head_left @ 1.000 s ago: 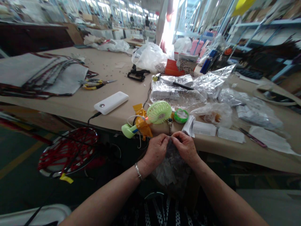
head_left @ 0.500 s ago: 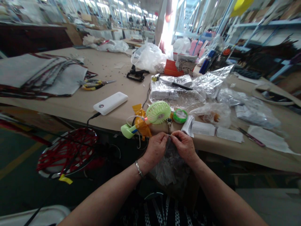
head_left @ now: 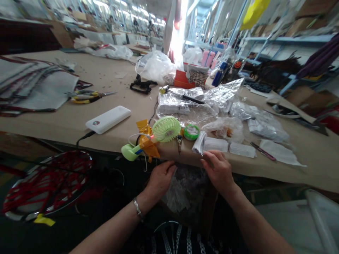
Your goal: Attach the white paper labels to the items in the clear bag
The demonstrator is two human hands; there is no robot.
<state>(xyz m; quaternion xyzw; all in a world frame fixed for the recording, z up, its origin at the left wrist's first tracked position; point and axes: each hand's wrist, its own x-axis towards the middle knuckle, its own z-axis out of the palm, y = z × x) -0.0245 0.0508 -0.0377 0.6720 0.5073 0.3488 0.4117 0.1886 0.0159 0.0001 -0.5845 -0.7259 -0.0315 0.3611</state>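
Observation:
Below the table's front edge is my left hand (head_left: 160, 178), thumb and forefinger pinched together. Whatever sits in that pinch is too small to make out. My right hand (head_left: 218, 171) has its fingers apart and bent, with the fingertips right by a fanned stack of white paper slips (head_left: 199, 143) at the edge; whether they touch it I cannot tell. Between the hands, lower down, a clear plastic bag (head_left: 180, 194) hangs with pale scraps in it. A small metal-tipped tool (head_left: 179, 143) points off the edge, beside a green round container (head_left: 191, 132).
A green handheld fan (head_left: 166, 129) is taped at the edge, left of the tool. Further left lie a white power bank (head_left: 108, 119) and pliers (head_left: 87, 96). Printed label sheets (head_left: 215, 144), a pen-like cutter (head_left: 263, 151) and plastic-wrapped packs (head_left: 180, 100) lie to the right and behind.
My hands have come apart from their joint pinch at the small tool's tip. The left has dropped down and left; the right has moved toward the paper slips and spread its fingers.

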